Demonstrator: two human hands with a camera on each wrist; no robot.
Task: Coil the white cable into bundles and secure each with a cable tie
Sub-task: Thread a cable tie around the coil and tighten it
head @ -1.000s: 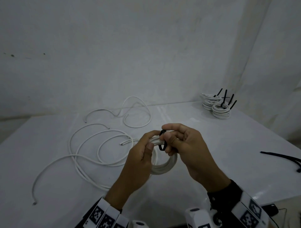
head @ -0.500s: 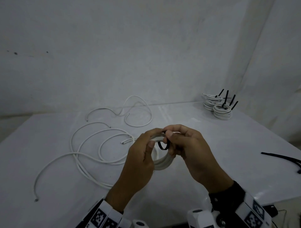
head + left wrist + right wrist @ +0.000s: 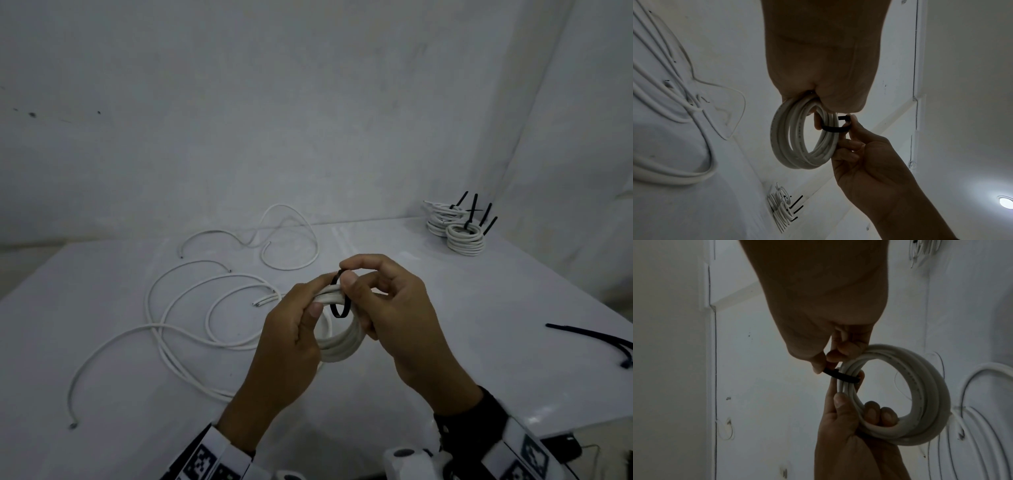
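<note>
White table (image 3: 445, 308), pale walls: coiled white cable (image 3: 342, 342), light and springy by its look, held above the table in the left hand (image 3: 291, 342) curled round its strands, right hand (image 3: 394, 308) pinching the thin, flexible black cable tie (image 3: 340, 310) looped loosely round them.

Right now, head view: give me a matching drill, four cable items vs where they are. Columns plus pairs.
Items:
1. white coil
2. black cable tie
3. tied bundles
4. spare ties

Places:
A. table's far right corner
B. looped round the coil, pinched by the right hand
C. lying near the table's right edge
D. gripped in the left hand

Pairs: 1-D, 2-B, 3-A, 4-C
</note>
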